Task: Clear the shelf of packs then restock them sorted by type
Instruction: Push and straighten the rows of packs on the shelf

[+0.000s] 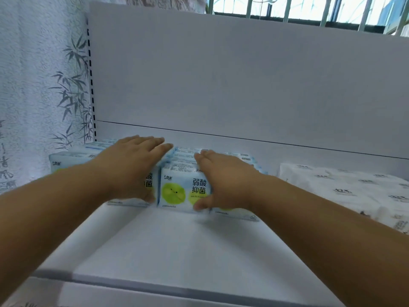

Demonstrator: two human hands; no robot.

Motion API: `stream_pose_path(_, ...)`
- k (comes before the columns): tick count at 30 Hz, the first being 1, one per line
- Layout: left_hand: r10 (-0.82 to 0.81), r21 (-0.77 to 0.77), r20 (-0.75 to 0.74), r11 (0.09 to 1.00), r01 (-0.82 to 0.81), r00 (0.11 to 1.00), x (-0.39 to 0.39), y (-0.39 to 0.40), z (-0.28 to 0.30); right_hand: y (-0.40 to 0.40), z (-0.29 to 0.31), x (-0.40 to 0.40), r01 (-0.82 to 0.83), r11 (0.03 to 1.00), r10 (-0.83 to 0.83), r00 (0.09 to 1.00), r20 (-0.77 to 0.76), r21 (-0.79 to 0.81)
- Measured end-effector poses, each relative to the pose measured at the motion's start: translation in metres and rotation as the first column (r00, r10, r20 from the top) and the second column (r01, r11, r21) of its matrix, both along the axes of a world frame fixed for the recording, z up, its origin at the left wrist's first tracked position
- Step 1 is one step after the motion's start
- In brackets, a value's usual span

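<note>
Several light-blue packs with green circles (177,191) stand upright in rows at the back left of the white shelf (177,244). My left hand (130,165) lies flat over the tops of the left packs, fingers straight and reaching toward the back. My right hand (223,180) covers the top of the middle row, fingers over the packs and thumb against the front face of the foremost pack. More blue packs show to the left (64,160) and right (241,213) of my hands. White patterned packs (345,189) lie at the right.
A white back panel (221,80) rises behind the shelf, with a slotted upright (91,85) at its left edge. A bamboo-print curtain (39,89) hangs on the left. Window bars (309,12) show above. The shelf's grey front edge (155,286) runs near me.
</note>
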State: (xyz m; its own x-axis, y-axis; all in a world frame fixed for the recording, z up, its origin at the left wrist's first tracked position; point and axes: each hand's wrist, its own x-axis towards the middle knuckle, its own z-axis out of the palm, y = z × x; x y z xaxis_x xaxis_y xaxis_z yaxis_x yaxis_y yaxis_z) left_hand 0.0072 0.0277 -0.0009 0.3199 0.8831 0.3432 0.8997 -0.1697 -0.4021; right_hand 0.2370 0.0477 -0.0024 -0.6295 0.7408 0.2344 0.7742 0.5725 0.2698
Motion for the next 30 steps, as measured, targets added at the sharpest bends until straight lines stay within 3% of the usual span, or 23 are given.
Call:
stream_pose_path(3, 0.043, -0.094, 0.028, 0.995, -0.041, 0.999, -0.022, 0.000, -0.004, 0.001, -0.005, -0.020, 0.013, 0.999, -0.015, 0.999, 0.035, 0.045)
stream_pose_path(10, -0.134, -0.094, 0.114, 0.985, 0.145, 0.984, -0.042, 0.016, -0.013, -0.007, -0.008, -0.047, 0.152, 0.974, -0.171, 0.979, 0.108, 0.166)
stream_pose_path(15, -0.244, -0.032, 0.150, 0.967, 0.252, 0.958, -0.066, 0.005, -0.011, -0.016, 0.001, -0.095, 0.154, 0.983, -0.156, 0.988, 0.014, 0.103)
stream_pose_path(20, -0.130, -0.011, 0.046, 0.991, 0.130, 0.991, -0.125, 0.000, -0.011, -0.012, -0.011, -0.136, 0.178, 0.983, -0.176, 0.984, -0.040, 0.040)
stream_pose_path(30, -0.245, -0.032, 0.091, 0.968, 0.249, 0.965, -0.146, 0.022, -0.025, -0.009, -0.013, -0.155, 0.288, 0.953, -0.287, 0.958, -0.016, 0.100)
